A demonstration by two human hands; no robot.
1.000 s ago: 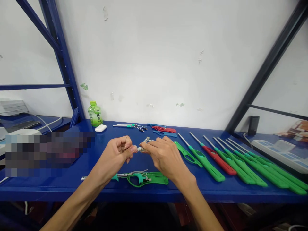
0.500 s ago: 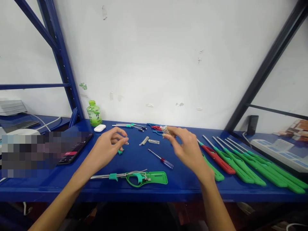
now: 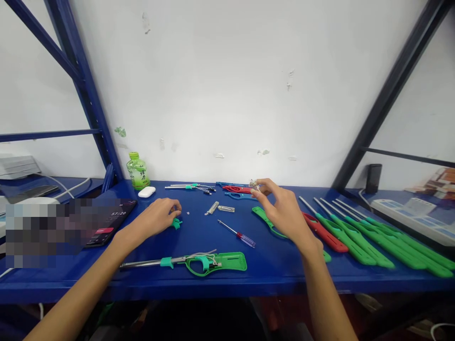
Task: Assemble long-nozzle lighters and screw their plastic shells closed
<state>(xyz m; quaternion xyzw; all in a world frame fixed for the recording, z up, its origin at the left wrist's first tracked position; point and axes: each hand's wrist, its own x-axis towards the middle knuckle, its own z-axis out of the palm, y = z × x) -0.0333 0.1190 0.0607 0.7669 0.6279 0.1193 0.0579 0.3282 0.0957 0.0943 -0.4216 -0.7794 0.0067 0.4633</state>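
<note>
My right hand (image 3: 279, 208) is raised over the table, its thumb and fingers pinching a small clear fuel tank (image 3: 253, 185) that looks partly covered by the fingertips. My left hand (image 3: 160, 217) is low at the tabletop with curled fingers, right beside small teal plastic pieces (image 3: 176, 223); whatever its fingertips hold is hidden. A tiny whitish bit (image 3: 188, 213) lies just right of it. Two clear fuel tanks (image 3: 226, 209) rest mid-table above a screwdriver (image 3: 237, 234). In front lies an opened gas lighter (image 3: 202, 263) with wires showing in its green half shell.
Several assembled long lighters (image 3: 359, 239), green and red, line the right side. A green half shell (image 3: 265, 219) lies below my right hand. Metal lighter rods (image 3: 188, 187), a green bottle (image 3: 138, 171), a white case (image 3: 147, 192) and a phone (image 3: 112, 225) are farther back and left.
My left hand has moved left and down to the teal pieces, leaving the tiny whitish bit visible on the table. My right hand has shifted slightly right with the clear tank.
</note>
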